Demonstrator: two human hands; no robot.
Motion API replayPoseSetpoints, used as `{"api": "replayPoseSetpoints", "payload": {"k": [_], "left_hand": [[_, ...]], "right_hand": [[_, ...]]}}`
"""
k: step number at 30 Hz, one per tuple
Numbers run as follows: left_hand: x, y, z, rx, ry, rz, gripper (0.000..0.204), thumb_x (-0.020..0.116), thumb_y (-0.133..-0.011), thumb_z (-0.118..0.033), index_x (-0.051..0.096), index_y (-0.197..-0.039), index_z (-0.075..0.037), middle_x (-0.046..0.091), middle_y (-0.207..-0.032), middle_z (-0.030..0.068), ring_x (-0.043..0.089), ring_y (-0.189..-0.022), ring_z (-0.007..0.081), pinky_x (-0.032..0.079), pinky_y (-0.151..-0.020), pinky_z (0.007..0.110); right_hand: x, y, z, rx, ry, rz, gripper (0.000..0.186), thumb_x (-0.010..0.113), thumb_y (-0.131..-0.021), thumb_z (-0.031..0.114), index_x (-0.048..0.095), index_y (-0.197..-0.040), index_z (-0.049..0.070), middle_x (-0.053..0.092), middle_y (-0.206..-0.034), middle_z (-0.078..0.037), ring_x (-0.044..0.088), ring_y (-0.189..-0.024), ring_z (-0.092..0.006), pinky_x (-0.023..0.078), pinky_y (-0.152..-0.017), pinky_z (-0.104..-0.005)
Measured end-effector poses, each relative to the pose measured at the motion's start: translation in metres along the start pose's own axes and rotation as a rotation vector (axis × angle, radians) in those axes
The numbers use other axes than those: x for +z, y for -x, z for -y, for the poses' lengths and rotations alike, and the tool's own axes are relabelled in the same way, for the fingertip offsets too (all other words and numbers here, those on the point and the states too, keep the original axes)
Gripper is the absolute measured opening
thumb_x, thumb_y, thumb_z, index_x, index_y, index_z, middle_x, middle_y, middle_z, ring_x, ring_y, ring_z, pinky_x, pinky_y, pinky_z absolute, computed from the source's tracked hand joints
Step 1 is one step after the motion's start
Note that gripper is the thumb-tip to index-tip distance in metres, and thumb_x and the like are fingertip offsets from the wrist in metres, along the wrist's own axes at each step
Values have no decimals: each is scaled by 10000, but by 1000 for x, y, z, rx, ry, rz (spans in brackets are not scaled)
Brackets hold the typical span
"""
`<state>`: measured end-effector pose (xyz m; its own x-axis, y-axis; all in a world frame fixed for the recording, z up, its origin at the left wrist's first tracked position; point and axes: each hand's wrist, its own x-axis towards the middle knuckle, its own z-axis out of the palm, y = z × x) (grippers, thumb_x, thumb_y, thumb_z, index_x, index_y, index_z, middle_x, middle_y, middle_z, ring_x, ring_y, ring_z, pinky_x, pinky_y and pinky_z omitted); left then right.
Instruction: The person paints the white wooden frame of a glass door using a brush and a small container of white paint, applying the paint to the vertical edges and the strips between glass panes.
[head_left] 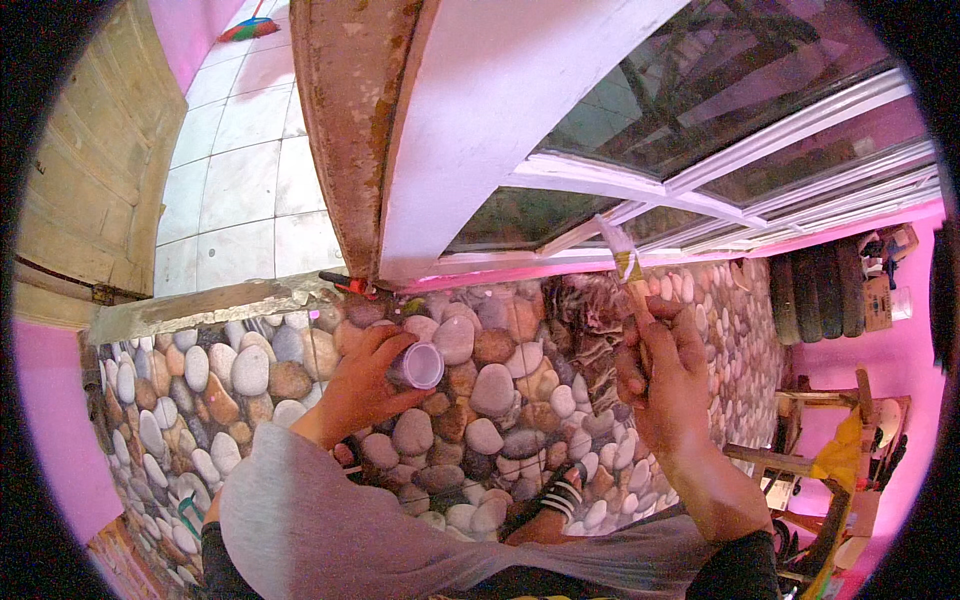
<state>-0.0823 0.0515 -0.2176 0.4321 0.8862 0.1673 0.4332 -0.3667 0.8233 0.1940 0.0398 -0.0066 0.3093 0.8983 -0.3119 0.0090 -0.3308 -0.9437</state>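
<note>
A small clear plastic cup with pale paint inside is in the grip of my left hand, above the pebble-patterned floor. My right hand is closed round the wooden handle of a paintbrush. Its whitened bristles point up and touch, or nearly touch, the lower white bar of the window frame. Dark glass panes fill the frame. To the left of the window stands a wide white post.
A brown, flaking door frame borders a white-tiled room with a broom. A wooden door is at far left. A red-and-black tool lies by the sill. At right are stacked tyres and a wooden rack.
</note>
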Motion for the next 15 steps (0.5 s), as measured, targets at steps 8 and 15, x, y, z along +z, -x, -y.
{"api": "replayPoseSetpoints", "payload": {"k": [8, 15], "left_hand": [[-1, 1, -1, -4, -18, 2, 656, 890, -730, -310, 582, -1248, -50, 545, -1270, 195, 569, -1168, 396, 492, -978, 463], [-6, 1, -4, 5, 5, 1, 656, 880, -745, -306, 565, -1260, -51, 545, -1253, 192, 569, -1163, 397, 490, -970, 463]], "right_hand": [[-2, 7, 15, -68, -23, -56, 165, 501, -1055, 167, 498, -1206, 101, 548, -901, -10, 395, -489, -60, 263, -384, -201], [-2, 21, 12, 20, 26, -105, 180, 502, -1055, 174, 499, -1228, 124, 547, -903, -17, 396, -490, -71, 283, -389, -213]]}}
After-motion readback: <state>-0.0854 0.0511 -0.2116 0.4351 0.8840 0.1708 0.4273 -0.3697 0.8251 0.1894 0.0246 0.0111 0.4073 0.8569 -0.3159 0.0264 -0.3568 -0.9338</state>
